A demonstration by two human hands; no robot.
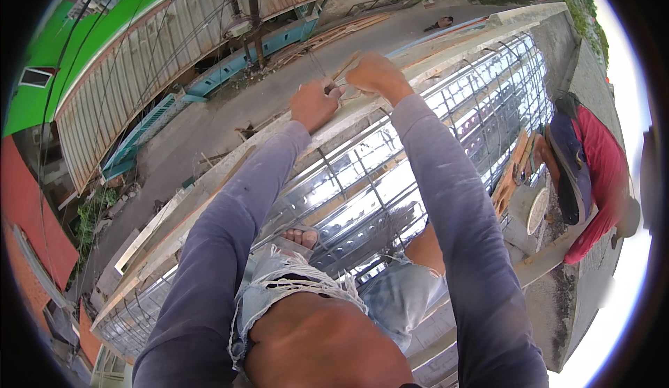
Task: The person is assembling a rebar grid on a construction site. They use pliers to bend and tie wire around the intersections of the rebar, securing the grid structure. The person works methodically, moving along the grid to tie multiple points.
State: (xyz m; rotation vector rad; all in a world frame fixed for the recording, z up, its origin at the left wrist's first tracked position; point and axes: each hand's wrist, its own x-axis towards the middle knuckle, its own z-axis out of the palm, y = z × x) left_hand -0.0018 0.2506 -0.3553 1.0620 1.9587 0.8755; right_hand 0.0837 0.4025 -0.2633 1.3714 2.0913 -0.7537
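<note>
The thin tie wire (339,90) sits upper centre, on the edge board (230,172) over the rebar mesh (446,102) — my left hand (313,104) is fisted around it, my right hand (377,76) pinches its other end. Overtwisting could snap it, I judge — or I overbalance toward the street (202,127) below. No packages or signs; a green wall (83,47) upper left.

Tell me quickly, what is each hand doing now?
Left hand: closed on a thin wire at the edge board.
Right hand: closed, gripping the same wire.

No packages, labels, signs, screens
</note>
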